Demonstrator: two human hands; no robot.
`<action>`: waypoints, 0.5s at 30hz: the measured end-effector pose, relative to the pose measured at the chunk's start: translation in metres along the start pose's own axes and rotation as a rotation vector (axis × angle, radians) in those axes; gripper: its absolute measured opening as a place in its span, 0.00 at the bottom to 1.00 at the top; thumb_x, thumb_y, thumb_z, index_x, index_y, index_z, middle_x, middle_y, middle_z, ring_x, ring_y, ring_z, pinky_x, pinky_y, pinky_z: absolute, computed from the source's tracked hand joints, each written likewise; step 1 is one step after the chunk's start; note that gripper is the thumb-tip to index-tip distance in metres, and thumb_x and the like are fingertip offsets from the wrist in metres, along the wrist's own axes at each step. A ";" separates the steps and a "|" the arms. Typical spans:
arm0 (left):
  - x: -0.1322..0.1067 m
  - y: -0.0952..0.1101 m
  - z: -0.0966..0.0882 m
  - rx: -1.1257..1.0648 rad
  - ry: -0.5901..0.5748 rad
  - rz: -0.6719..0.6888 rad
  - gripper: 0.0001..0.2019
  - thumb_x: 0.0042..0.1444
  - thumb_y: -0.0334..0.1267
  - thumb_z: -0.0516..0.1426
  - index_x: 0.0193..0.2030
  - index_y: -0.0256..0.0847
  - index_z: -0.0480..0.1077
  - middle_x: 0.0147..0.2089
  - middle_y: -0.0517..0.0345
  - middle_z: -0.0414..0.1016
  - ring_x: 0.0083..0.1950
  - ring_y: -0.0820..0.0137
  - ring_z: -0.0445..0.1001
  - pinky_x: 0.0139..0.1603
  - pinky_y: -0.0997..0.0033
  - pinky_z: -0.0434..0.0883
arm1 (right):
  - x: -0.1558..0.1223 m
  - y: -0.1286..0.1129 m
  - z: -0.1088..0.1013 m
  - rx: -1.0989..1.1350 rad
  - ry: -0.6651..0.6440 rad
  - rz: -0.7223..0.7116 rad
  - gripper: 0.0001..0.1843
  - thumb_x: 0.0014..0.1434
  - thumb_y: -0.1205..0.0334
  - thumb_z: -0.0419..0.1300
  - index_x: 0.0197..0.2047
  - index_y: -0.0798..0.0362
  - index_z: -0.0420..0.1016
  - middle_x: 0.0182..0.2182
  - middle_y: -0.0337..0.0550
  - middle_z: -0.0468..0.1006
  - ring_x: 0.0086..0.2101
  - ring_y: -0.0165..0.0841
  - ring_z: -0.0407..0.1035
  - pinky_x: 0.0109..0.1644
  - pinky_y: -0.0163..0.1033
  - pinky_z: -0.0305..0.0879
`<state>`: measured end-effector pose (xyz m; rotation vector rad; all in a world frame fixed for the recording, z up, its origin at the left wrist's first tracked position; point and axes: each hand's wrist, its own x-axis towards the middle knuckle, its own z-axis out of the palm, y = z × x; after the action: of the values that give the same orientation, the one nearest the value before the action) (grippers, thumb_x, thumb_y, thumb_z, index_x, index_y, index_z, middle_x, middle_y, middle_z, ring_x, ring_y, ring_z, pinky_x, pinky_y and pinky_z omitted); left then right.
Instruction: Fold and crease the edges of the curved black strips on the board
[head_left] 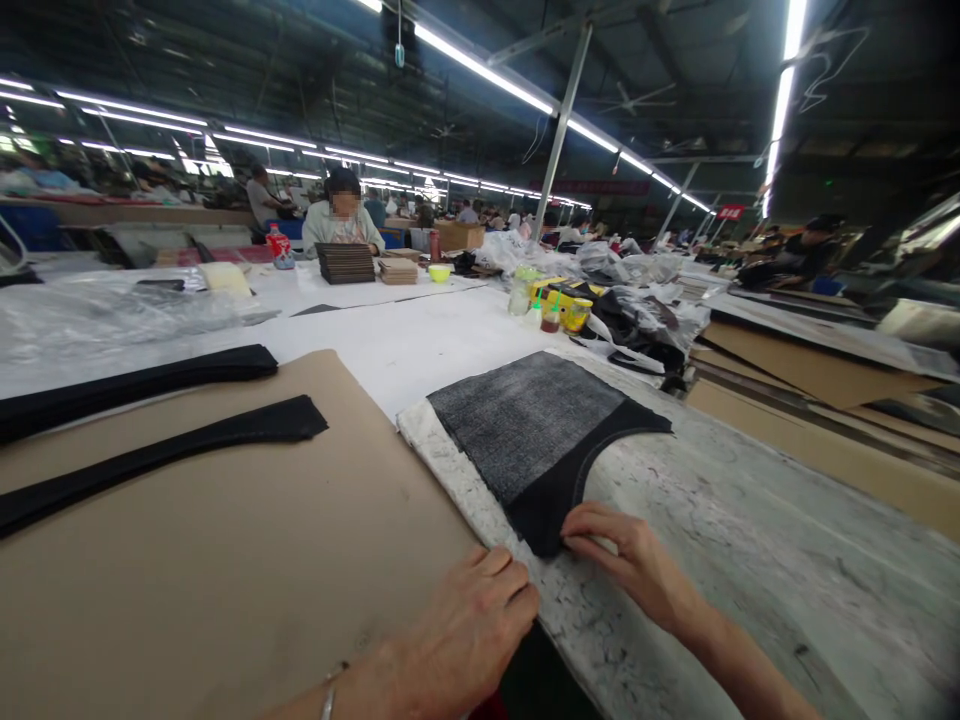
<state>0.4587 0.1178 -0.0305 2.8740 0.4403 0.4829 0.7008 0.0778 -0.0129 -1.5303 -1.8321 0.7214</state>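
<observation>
Black cloth (540, 430) lies spread on a pale board (750, 530), its near corner pinched by the right hand (622, 545), while the left hand (487, 600) curls at the board's edge, its grip hidden. Spreading looks done, the corner not yet released; strips (225, 440) lie untouched on brown card (337, 520), a co-worker (319, 230) far beyond.
</observation>
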 end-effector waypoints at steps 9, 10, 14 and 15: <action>0.015 0.006 -0.002 -0.118 0.068 -0.204 0.04 0.61 0.30 0.54 0.40 0.42 0.63 0.44 0.58 0.69 0.45 0.66 0.65 0.44 0.66 0.67 | 0.043 0.038 -0.039 0.335 0.457 0.257 0.18 0.55 0.44 0.62 0.36 0.52 0.74 0.30 0.38 0.71 0.32 0.33 0.62 0.38 0.39 0.59; 0.020 0.006 -0.003 -0.109 0.087 -0.215 0.04 0.61 0.30 0.53 0.41 0.42 0.64 0.45 0.58 0.68 0.46 0.65 0.65 0.45 0.65 0.67 | 0.046 0.039 -0.042 0.345 0.458 0.258 0.19 0.55 0.44 0.62 0.36 0.53 0.74 0.30 0.39 0.71 0.32 0.33 0.63 0.39 0.39 0.60; 0.037 0.003 -0.004 -0.057 0.151 -0.238 0.08 0.63 0.29 0.51 0.45 0.43 0.66 0.46 0.57 0.68 0.47 0.64 0.65 0.47 0.61 0.68 | 0.049 0.027 -0.043 0.378 0.363 0.232 0.20 0.55 0.43 0.61 0.36 0.53 0.73 0.30 0.40 0.71 0.32 0.35 0.65 0.39 0.40 0.62; 0.040 0.001 -0.004 -0.040 0.166 -0.227 0.09 0.63 0.28 0.50 0.47 0.43 0.66 0.47 0.57 0.68 0.47 0.63 0.65 0.47 0.60 0.68 | 0.048 0.023 -0.042 0.377 0.324 0.224 0.20 0.55 0.43 0.61 0.35 0.53 0.73 0.30 0.40 0.71 0.32 0.35 0.65 0.39 0.39 0.62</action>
<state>0.4934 0.1299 -0.0155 2.7105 0.7642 0.6819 0.7415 0.1295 0.0025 -1.5073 -1.2218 0.8134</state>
